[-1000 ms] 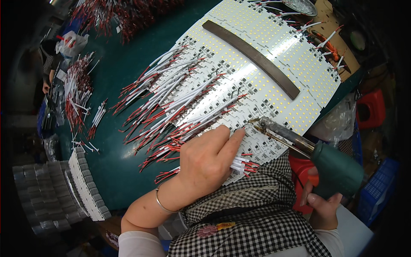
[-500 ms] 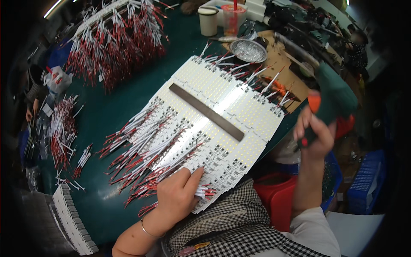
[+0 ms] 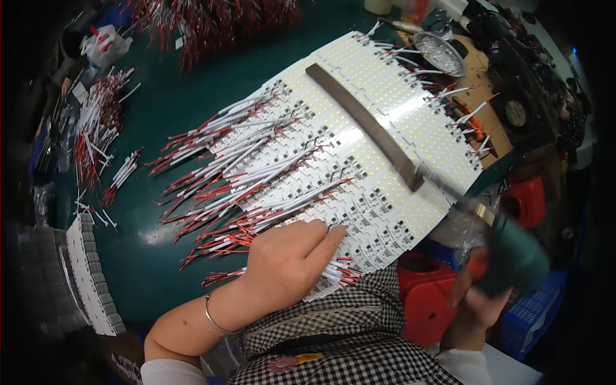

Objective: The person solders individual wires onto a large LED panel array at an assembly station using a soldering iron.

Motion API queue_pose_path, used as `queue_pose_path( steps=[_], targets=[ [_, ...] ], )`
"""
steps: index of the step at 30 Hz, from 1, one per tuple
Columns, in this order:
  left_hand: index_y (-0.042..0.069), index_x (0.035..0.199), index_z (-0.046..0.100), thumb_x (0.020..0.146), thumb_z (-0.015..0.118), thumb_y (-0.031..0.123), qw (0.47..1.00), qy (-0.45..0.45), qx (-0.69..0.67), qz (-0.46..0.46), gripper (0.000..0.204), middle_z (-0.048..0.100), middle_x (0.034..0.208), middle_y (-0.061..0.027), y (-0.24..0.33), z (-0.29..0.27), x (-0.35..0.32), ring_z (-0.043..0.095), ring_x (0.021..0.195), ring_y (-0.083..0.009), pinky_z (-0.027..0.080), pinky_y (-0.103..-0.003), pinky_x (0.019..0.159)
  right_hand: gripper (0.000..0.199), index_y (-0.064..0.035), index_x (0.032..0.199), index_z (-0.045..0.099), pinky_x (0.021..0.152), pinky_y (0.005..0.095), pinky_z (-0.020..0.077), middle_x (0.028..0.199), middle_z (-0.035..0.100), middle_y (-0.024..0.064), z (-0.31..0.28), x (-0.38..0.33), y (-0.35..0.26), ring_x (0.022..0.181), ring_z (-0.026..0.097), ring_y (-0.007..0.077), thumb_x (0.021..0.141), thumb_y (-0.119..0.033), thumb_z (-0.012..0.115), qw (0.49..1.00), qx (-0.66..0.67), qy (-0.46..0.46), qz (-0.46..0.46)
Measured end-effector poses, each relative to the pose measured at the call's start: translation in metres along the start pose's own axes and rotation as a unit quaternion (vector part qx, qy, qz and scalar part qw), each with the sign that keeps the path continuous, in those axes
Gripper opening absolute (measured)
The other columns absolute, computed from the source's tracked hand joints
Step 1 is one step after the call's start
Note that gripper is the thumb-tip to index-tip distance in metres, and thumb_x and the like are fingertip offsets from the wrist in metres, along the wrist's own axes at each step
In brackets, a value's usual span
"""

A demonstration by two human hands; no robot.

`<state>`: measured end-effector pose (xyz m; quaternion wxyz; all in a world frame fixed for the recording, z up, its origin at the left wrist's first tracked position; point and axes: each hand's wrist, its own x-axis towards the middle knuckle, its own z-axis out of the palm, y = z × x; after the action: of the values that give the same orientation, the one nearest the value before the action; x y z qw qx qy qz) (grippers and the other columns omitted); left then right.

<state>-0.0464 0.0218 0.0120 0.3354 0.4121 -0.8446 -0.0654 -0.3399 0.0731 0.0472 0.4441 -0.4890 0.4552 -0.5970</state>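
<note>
A dark green table spreads under the work, glossy where light catches its near left part. A sheet of white circuit boards dotted with yellow lies at its near right edge, with a dark curved bar across it. Rows of white-and-red leads fan leftward off the boards.

The left hand is closed over the boards' near end, gripping a bunch of short wires that pokes out on its right. The right hand, blurred, grips a green soldering gun; its tip shows over the bar's near end, and whether they touch I cannot tell.

On the left lie a loose wire pile, a smaller bundle and, nearer, a stack of white strips. A thick red-and-white wire mass fills the far left. At far right sits a metal dish of shiny bits. Off the table, to the right, stand a red stool and a blue crate.
</note>
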Motion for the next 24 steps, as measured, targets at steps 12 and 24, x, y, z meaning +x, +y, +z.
queue_pose_path(
  steps=[12,24],
  targets=[
    [0.0,0.103,0.067,0.057,0.062,0.005,1.0,-0.002,-0.004,-0.014,0.046,0.047,0.067,-0.0051,0.005,0.004,-0.003,0.05,0.054,-0.02,0.039,-0.032,0.046,0.054,0.0113,0.112,0.046,0.039,0.0289,0.0491,0.066,0.056,0.014,0.014,-0.04,0.0,0.044,0.056,0.0201,0.067,-0.006,0.071,0.974,-0.015,0.006,0.226],
    [0.0,0.103,0.066,0.059,0.061,0.005,1.0,0.007,-0.006,-0.014,0.045,0.044,0.066,-0.0051,0.005,0.004,-0.002,0.048,0.053,-0.0197,0.036,-0.032,0.045,0.046,0.0104,0.106,0.044,0.039,0.0311,0.0525,0.066,0.053,0.0139,0.011,-0.041,-0.002,0.046,0.057,0.0211,0.07,-0.004,0.069,0.98,0.01,-0.036,0.193]
  ],
)
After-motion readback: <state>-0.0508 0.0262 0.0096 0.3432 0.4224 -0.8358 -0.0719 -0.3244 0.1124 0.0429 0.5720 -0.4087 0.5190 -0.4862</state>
